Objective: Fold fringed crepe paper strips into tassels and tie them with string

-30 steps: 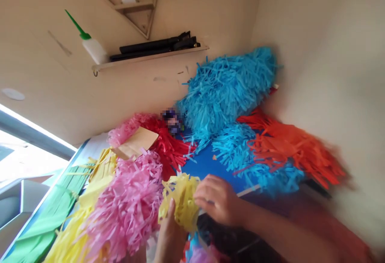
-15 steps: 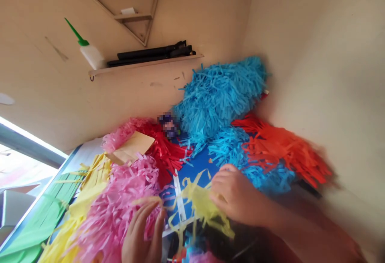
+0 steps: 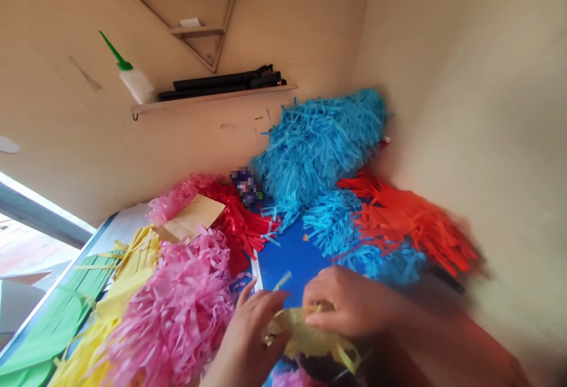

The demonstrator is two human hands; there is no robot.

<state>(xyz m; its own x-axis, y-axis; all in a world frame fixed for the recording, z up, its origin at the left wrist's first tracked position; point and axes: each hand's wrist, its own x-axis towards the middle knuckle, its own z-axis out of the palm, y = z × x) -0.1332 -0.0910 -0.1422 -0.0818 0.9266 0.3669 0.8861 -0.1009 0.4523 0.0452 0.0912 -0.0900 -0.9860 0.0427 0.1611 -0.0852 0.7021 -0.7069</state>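
A bunch of yellow paper fringe [image 3: 305, 340] lies gathered low in the view, between my two hands. My right hand [image 3: 349, 301] presses down on its top, with its fingers curled over the strips. My left hand [image 3: 248, 334] holds its left edge. A pink tissue-paper pompom [image 3: 172, 310] sits just left of my left hand, and a blue board [image 3: 287, 257] shows above both hands. The lower part of the yellow bunch is partly hidden by dark shadow.
Fringed paper bunches crowd the blue board: bright blue [image 3: 319, 145], orange-red [image 3: 411, 227], red [image 3: 234, 227], green [image 3: 62, 316] and yellow [image 3: 124, 292]. A brown paper piece [image 3: 190, 217] lies on top. A wall shelf [image 3: 212, 96] holds a glue bottle [image 3: 135, 83].
The yellow fringe has gone from loosely spread strips to a tighter bunch, lower in the view. My left hand has moved up and to the right, closing on it.
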